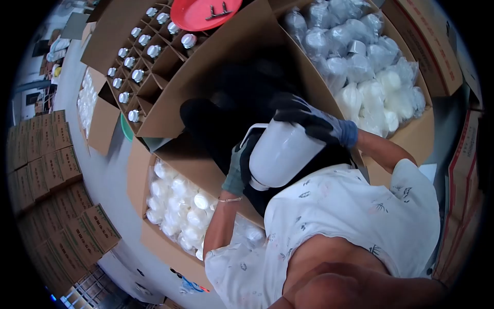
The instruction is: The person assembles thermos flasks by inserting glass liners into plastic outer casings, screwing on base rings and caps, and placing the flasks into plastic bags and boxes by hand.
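A white thermos-like jug (285, 152) with a side handle lies tilted across my lap, its narrow end toward the lower left. My left hand (241, 167), in a grey-green and black glove, is closed around the handle side. My right hand (309, 119), in a dark-palmed grey glove, grips the wide upper end. A carton (216, 77) in front has cardboard dividers with several silver-topped bottles (153, 51). On its rim rests a red plate (195, 13) with small dark metal pieces (218, 13).
An open carton (411, 136) at right holds bagged white plastic parts (360, 67). At left, another carton (136, 180) holds white rounded parts (180, 201). Stacked cartons (41, 149) stand on the far left; more cartons (460, 190) flank the right side.
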Demonstrator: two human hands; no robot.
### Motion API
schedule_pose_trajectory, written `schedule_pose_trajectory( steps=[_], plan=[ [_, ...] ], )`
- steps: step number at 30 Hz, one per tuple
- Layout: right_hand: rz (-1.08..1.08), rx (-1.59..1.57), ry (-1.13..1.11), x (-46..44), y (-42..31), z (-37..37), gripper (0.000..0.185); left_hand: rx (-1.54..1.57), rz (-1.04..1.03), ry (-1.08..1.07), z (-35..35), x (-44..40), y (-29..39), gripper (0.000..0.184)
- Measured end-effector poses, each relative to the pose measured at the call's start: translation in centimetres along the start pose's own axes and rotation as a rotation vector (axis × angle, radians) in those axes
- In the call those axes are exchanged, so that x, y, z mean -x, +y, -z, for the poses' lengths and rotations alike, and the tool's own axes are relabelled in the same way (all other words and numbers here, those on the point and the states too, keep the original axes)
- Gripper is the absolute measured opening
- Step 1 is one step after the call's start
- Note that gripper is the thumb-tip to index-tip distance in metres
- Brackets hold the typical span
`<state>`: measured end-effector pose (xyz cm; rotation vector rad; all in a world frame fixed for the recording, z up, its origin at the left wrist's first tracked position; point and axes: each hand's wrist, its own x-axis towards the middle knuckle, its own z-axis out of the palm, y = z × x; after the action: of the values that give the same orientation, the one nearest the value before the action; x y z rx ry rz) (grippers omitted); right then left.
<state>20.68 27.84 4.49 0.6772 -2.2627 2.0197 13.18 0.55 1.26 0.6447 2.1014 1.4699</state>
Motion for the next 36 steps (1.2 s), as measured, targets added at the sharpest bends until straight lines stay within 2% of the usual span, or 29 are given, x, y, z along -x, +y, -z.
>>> schedule_pose_trajectory(
  steps=[1, 2, 3, 4, 5, 6, 8, 9, 10, 11, 13, 14, 16, 17, 18, 19, 20, 21, 22, 23, 25, 26, 28, 29, 30, 31, 32, 34, 36],
  plan=[
    [0.108, 0.234, -0.008, -0.3, -0.2, 0.4, 0.058, 0.168, 0.160, 0.124, 0.1, -1.0, 1.1, 0.034],
    [-0.070, -0.145, 0.197, 0.6, 1.8, -0.2, 0.056, 0.338, 0.336, 0.233, 0.2, -1.6, 2.3, 0.033],
    [-0.249, -0.528, 0.398, 1.9, 5.4, -1.4, 0.055, 0.161, 0.001, 0.160, 0.8, -2.4, 3.8, 0.033],
    [-0.422, -0.911, 0.598, 2.7, 7.4, -1.8, 0.054, -0.187, -0.524, 0.128, 0.4, -4.1, 7.3, 0.033],
    [-0.275, -0.298, 0.417, 2.3, 6.8, -0.3, 0.051, -0.378, -0.622, 0.076, 0.0, -4.5, 9.6, 0.033],
    [-0.226, -0.128, 0.399, 1.6, 5.9, 1.3, 0.050, -0.569, -0.722, 0.046, -0.3, -5.2, 10.8, 0.032],
    [-0.143, 0.173, 0.348, 0.0, 3.9, 2.8, 0.050, -0.296, -0.659, 0.078, 0.3, -5.9, 9.3, 0.029],
    [-0.184, -0.043, 0.352, -0.6, 2.4, 3.0, 0.054, 0.047, -0.360, 0.128, 0.5, -5.5, 8.3, 0.027],
    [-0.226, -0.257, 0.369, -1.3, 0.9, 3.3, 0.058, 0.417, -0.100, 0.118, 2.1, -5.5, 4.1, 0.030],
    [-0.083, -0.065, 0.247, -1.5, 0.1, 4.0, 0.058, 0.281, -0.045, 0.137, 2.2, -6.0, 3.0, 0.031],
    [0.020, 0.002, 0.238, -2.5, -0.7, 4.1, 0.059, -0.443, -0.353, 0.142, 2.5, -6.7, 3.2, 0.034],
    [0.071, 0.036, 0.236, -2.9, -1.0, 4.2, 0.060, -0.402, -0.468, 0.191, 2.4, -6.8, 3.5, 0.035],
    [-0.292, -0.508, 0.497, -0.4, 5.6, 2.1, 0.058, -0.314, -0.696, 0.287, 0.9, -7.2, 9.4, 0.036],
    [-0.328, -0.516, 0.492, -0.5, 6.6, 2.2, 0.056, -0.724, -0.784, 0.214, 0.0, -6.8, 11.9, 0.033],
    [-0.364, -0.525, 0.487, -0.8, 7.2, 2.2, 0.054, -0.836, -0.803, 0.103, -0.2, -6.7, 13.3, 0.027],
    [-0.233, -0.274, 0.439, -1.1, 7.7, 2.7, 0.052, -0.752, -0.810, 0.155, 0.1, -7.5, 12.7, 0.027],
    [-0.116, -0.044, 0.392, -0.6, 8.2, 2.6, 0.050, -0.666, -0.798, 0.191, 0.6, -7.9, 11.1, 0.027],
    [-0.246, -0.178, 0.372, -1.0, 6.2, 3.3, 0.053, -0.413, -0.770, 0.242, 1.4, -8.3, 8.5, 0.035],
    [-0.379, -0.308, 0.365, -1.4, 4.1, 4.0, 0.055, -0.034, -0.376, 0.268, 1.9, -7.3, 7.0, 0.038],
    [-0.310, -0.199, 0.350, -2.4, 1.8, 4.7, 0.057, -0.280, -0.346, 0.132, 3.5, -8.1, 4.9, 0.036],
    [0.053, 0.410, 0.122, -4.7, -2.4, 6.6, 0.064, 0.285, 0.044, -0.012, 3.2, -8.4, 4.0, 0.032],
    [0.183, 0.435, 0.052, -5.7, -3.5, 6.2, 0.067, 0.539, 0.250, 0.000, 3.0, -8.5, 3.5, 0.030],
    [0.448, 0.464, -0.088, -7.9, -5.7, 5.5, 0.072, -0.793, -0.590, 0.155, 3.2, -8.0, 4.6, 0.032],
    [0.378, 0.372, -0.043, -7.7, -4.0, 5.0, 0.071, -0.317, -0.406, 0.250, 2.6, -7.9, 5.5, 0.034],
    [0.124, 0.067, 0.121, -6.2, 0.0, 4.1, 0.071, 0.156, -0.206, 0.315, 1.5, -7.7, 7.6, 0.037],
    [-0.100, -0.198, 0.276, -4.9, 3.6, 3.4, 0.070, -0.456, -0.734, 0.294, 0.9, -8.6, 9.7, 0.041],
    [-0.207, -0.305, 0.352, -4.3, 6.1, 3.2, 0.069, -0.777, -0.749, 0.146, -0.4, -7.9, 12.3, 0.040],
    [-0.221, -0.281, 0.398, -4.2, 7.1, 3.0, 0.068, -0.924, -0.743, 0.040, -0.2, -8.1, 13.9, 0.038],
    [-0.240, -0.236, 0.378, -3.9, 7.2, 3.9, 0.067, -0.718, -0.787, 0.101, 1.7, -10.0, 10.5, 0.042]
  ],
)
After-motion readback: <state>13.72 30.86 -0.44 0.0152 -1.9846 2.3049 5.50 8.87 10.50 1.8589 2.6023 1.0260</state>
